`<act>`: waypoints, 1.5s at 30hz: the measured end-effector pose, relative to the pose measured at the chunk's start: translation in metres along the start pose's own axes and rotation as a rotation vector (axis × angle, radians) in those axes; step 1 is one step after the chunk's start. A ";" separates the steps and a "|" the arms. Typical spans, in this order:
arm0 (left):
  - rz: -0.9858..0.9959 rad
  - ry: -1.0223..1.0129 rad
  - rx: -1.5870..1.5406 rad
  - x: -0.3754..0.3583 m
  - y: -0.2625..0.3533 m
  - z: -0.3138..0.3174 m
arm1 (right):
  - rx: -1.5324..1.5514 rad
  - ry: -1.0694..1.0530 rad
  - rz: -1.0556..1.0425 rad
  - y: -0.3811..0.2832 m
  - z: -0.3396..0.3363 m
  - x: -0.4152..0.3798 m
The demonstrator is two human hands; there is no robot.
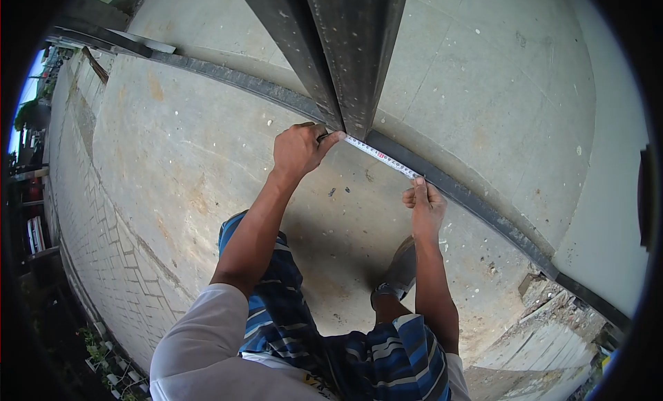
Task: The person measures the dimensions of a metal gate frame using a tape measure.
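There were one left hand (297, 151), one right hand (427, 206), one measuring tape (381, 156), two dark beams (356, 49), one floor rail (476, 202), one visible shoe (401, 266), one pair of shorts (407, 356) and one shirt (207, 332).

Bare concrete floor (186, 145) gives open room across the left middle of the frame, and more lies beyond the rail at upper right. Two dark upright posts (356, 55) block the top centre, with only a narrow dark gap between them. The low dark rail (483, 214) crosses from upper left to lower right. A taut tape strip (381, 156) spans the space between both hands, just below the posts. Shorts-clad legs (276, 311) and a shoe (400, 268) obstruct the lower centre.
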State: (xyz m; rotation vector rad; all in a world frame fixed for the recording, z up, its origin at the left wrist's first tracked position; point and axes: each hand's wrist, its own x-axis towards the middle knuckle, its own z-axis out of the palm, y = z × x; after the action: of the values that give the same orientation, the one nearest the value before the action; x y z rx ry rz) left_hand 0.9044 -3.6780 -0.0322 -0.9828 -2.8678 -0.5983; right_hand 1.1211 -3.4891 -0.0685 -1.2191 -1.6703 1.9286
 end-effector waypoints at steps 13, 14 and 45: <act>-0.011 -0.039 -0.014 -0.001 -0.001 0.003 | -0.011 0.004 -0.010 0.000 -0.001 -0.001; -0.007 -0.045 -0.022 -0.002 -0.001 0.003 | -0.016 0.013 -0.007 0.001 -0.002 -0.002; -0.014 -0.038 -0.026 -0.001 0.001 0.003 | 0.022 0.006 -0.011 0.000 0.000 -0.001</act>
State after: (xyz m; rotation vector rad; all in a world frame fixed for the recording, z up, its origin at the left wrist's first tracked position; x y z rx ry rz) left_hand 0.9062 -3.6763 -0.0351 -0.9894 -2.9090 -0.6261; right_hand 1.1218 -3.4902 -0.0679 -1.2041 -1.6455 1.9302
